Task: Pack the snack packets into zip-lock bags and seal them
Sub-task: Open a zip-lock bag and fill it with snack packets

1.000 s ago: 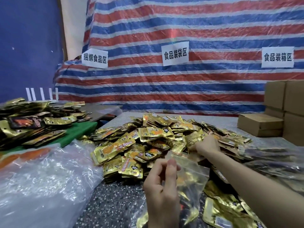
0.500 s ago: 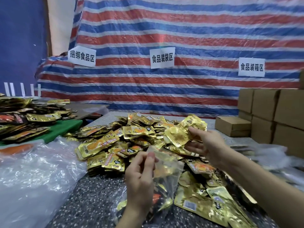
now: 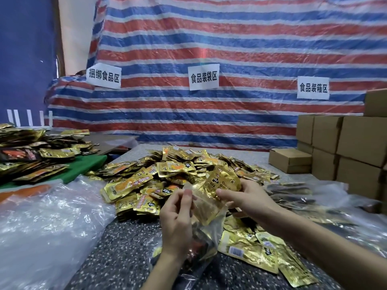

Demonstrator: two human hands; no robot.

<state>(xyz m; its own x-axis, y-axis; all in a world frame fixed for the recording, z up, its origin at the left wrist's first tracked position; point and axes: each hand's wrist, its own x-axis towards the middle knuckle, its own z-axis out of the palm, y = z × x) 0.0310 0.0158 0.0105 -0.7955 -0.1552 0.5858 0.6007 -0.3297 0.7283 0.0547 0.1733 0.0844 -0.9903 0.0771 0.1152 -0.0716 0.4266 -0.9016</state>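
Observation:
A big heap of gold snack packets (image 3: 167,170) covers the middle of the speckled table (image 3: 125,252). My left hand (image 3: 177,218) pinches the open mouth of a clear zip-lock bag (image 3: 206,222) that hangs down with several packets inside. My right hand (image 3: 245,198) grips a few gold packets (image 3: 223,181), and their lower ends are in the bag's mouth. More loose gold packets (image 3: 263,248) lie on the table under my right forearm.
A large crumpled clear plastic sheet (image 3: 48,227) lies at the left. Another pile of packets (image 3: 31,155) sits on a green board at far left. Brown cardboard boxes (image 3: 345,149) are stacked at the right. More plastic bags (image 3: 314,197) lie at the right.
My right hand lifted a few gold packets off the heap and brought them down to the bag's mouth. My left hand kept holding the bag open.

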